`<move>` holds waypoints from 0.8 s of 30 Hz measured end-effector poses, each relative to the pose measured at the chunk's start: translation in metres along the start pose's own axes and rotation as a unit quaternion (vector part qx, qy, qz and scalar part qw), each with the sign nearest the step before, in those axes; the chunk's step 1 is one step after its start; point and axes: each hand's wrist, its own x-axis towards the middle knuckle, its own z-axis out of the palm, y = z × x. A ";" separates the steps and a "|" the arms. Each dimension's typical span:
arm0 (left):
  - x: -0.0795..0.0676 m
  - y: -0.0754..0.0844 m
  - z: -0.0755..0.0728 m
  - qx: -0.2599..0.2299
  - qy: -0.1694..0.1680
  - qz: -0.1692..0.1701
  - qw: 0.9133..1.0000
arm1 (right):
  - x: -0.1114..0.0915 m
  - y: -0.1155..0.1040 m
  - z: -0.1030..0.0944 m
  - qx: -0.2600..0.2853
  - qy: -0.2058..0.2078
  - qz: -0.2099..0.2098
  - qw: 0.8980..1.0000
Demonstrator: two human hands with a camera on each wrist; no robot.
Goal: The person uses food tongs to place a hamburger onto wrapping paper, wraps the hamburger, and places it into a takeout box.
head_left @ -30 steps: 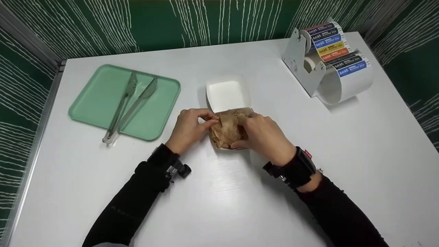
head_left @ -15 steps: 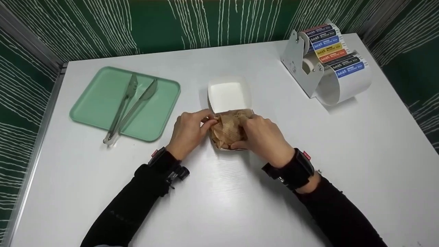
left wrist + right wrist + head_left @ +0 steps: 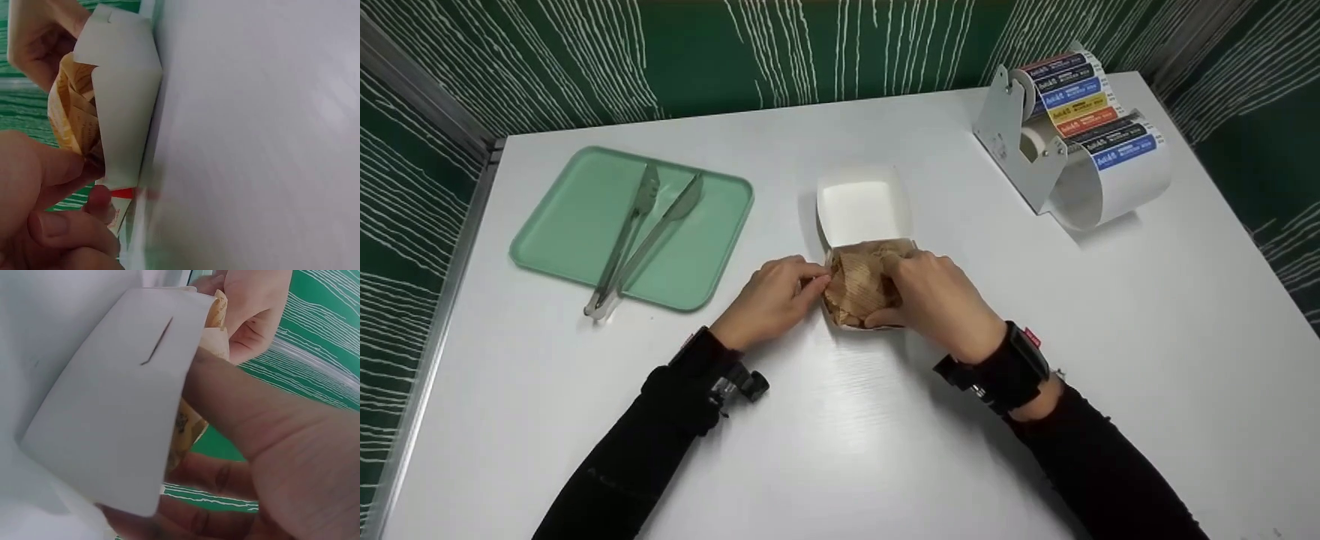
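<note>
A small white takeaway box point(image 3: 864, 210) lies with its lid folded back on the table. In its base sits a bundle in crumpled brown wrapping paper point(image 3: 859, 289); what the paper covers is hidden. At the box's left rim, my left hand point(image 3: 772, 296) pinches the edge of the wrapping paper between thumb and finger, as the left wrist view shows. My right hand point(image 3: 941, 300) holds the wrapped bundle from the right. Its thumb reaches over the box's near wall point(image 3: 112, 399), and some of its fingers lie along the far side and outside.
A green tray point(image 3: 562, 217) with metal tongs point(image 3: 622, 255) across it stands left; the tongs' end sticks out over the near rim. A label dispenser point(image 3: 1035, 142) with rolls of coloured labels occupies the white table's point(image 3: 840, 450) back right.
My left hand has shifted slightly left and nearer to me, down along the box's left rim. My right hand keeps its hold. The tray, tongs and dispenser stay in place.
</note>
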 end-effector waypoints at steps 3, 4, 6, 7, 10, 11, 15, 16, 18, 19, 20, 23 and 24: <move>0.001 0.000 0.002 -0.007 -0.025 -0.015 1.000 | 0.001 0.002 0.000 0.014 -0.003 -0.005 1.000; 0.002 0.001 0.003 -0.001 -0.029 -0.021 0.999 | 0.002 0.003 0.000 0.019 -0.007 -0.007 1.000; 0.004 0.002 0.005 0.009 -0.025 -0.030 0.999 | 0.002 0.005 -0.001 0.035 -0.019 -0.010 0.999; 0.004 0.003 0.005 0.017 -0.019 -0.034 0.999 | 0.002 0.006 -0.003 0.045 -0.027 -0.011 0.999; 0.006 0.006 0.005 0.032 -0.001 -0.045 0.998 | 0.003 0.012 -0.010 0.080 -0.070 -0.011 0.994; 0.006 0.007 0.005 0.034 0.006 -0.049 0.998 | 0.003 0.014 -0.013 0.090 -0.085 -0.010 0.992; 0.007 0.008 0.004 0.035 0.035 -0.067 0.997 | 0.004 0.021 -0.021 0.125 -0.127 -0.008 0.984; 0.007 0.008 0.004 0.037 0.044 -0.070 0.996 | 0.004 0.022 -0.021 0.130 -0.129 -0.005 0.983; 0.007 0.010 0.004 0.041 0.066 -0.072 0.994 | 0.005 0.022 -0.021 0.136 -0.126 0.004 0.983; 0.007 0.011 0.004 0.046 0.079 -0.069 0.993 | 0.006 0.021 -0.021 0.136 -0.121 0.012 0.983; 0.007 0.011 0.004 0.052 0.091 -0.062 0.993 | 0.006 0.021 -0.020 0.134 -0.115 0.021 0.984; 0.006 0.013 0.005 0.076 0.123 -0.021 0.989 | 0.005 0.019 -0.019 0.135 -0.100 0.038 0.985; 0.005 0.014 0.005 0.083 0.128 -0.005 0.988 | 0.005 0.018 -0.019 0.134 -0.096 0.041 0.985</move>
